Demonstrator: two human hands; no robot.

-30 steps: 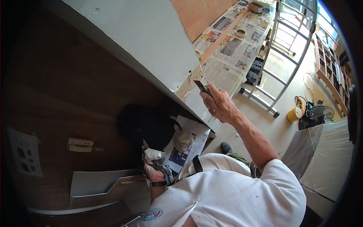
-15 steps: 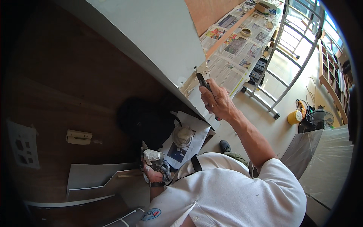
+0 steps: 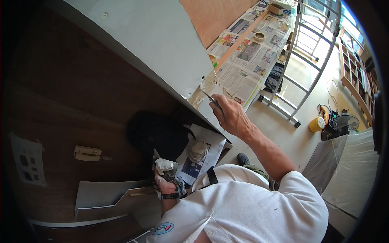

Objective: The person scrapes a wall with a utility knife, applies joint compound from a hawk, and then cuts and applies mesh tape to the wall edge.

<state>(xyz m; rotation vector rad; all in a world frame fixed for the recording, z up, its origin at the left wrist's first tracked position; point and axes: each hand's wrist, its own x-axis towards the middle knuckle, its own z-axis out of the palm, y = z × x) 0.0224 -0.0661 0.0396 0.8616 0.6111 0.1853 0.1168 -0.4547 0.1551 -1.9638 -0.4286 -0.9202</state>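
My right hand [image 3: 231, 115] grips a dark narrow blade tool [image 3: 213, 100], seen edge-on, at the patched edge [image 3: 204, 91] of a white-painted panel [image 3: 150, 36]; the patch is rough and beige, with dark holes beside it. Low in the middle, my left hand [image 3: 162, 184] holds a metal plate [image 3: 169, 172] with white paste [image 3: 164, 165] on it, and a grey crumpled thing at the wrist. Near it lie a pale lumpy bag [image 3: 197, 150] on a printed sheet [image 3: 192, 170] and a dark bag [image 3: 150, 137].
Newspaper [image 3: 243, 75] with a tape roll [image 3: 259, 36] covers a long surface. An aluminium ladder [image 3: 296, 83] stands right of it, near a yellow bucket [image 3: 316, 124], fan [image 3: 345, 121], wooden grid frame [image 3: 352, 77] and plastic-covered object [image 3: 352, 170]. An intercom handset [image 3: 87, 153] is on dark boards.
My right hand has turned and moved slightly down along the panel's edge, tilting the blade edge-on. My left hand still holds the plate of paste. The view shifted slightly.
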